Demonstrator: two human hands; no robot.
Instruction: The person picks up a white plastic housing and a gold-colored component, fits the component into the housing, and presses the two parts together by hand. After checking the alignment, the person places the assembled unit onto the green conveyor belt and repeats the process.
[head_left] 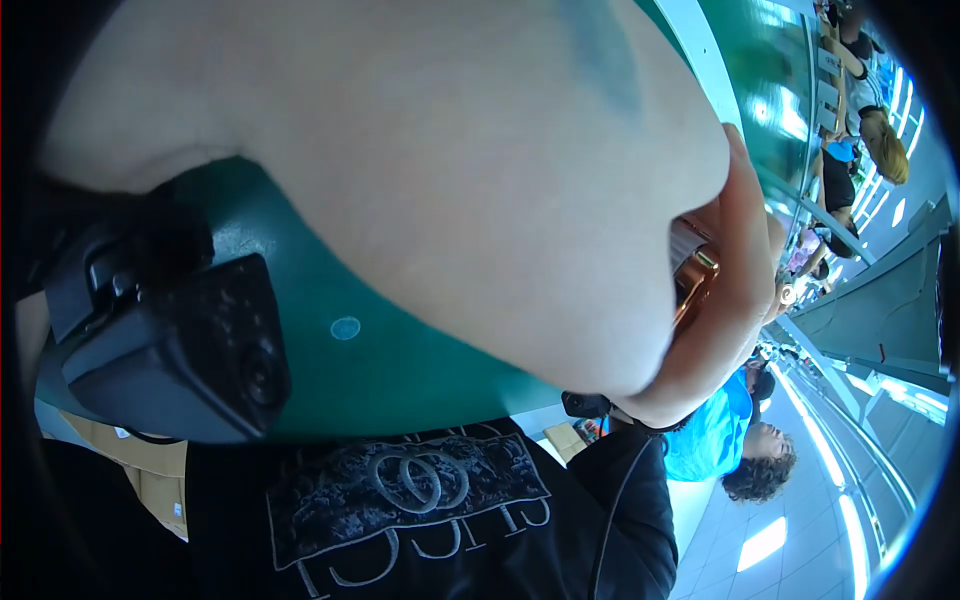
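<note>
Bare skin [480, 190] very close to the camera fills the upper middle. It is a hand or an arm of mine, but I cannot tell which part. At the right, a bent bare limb [735, 270] rises from beside my dark sleeve. Between it and the close skin shows a shiny copper-coloured thing [697, 275], mostly hidden; whether it is held I cannot tell. A black camera-like device [190, 350] juts out at the left, with a strip of skin beside it. No fingers of either hand can be made out.
A green tabletop [400, 370] with a small round pale spot [345, 328] lies beneath. Cardboard boxes [160, 480] stand at the lower left. A person in blue [715, 430] is at the right. Several other people [850, 170] sit farther off, along green tables.
</note>
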